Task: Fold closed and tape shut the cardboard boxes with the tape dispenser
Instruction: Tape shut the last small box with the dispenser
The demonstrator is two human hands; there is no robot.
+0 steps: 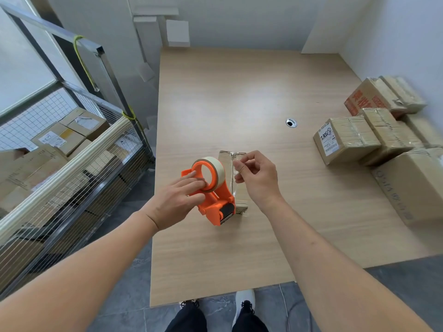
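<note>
Orange plastic marks the tape dispenser, which sits near the front middle of the wooden table, leaning against a small cardboard box on its right side. We see our left hand resting on the dispenser with fingers nearly straight, the fingertips pressed on the roll of tape and its orange hub; nothing is curled round the handle. Our right hand hovers just above the small box, thumb and forefinger pinched together on what looks like the free end of the clear tape; the strip is too faint to be sure where it starts.

What the next move turns on, we judge: the box runs lengthwise away from us, its long axis nearly parallel to the dispenser's, and a taped seam already shows along its top. The box lies directly below the right fingers and right of the left hand, so the right hand is the nearer one to lay tape on it, while the left steadies the roll.

A wire cage trolley left of the table holds several cardboard boxes, some with white labels. A pile of taped boxes stands on the table's right edge, well apart from our hands. A small metal cable hole sits between them and the small box.
</note>
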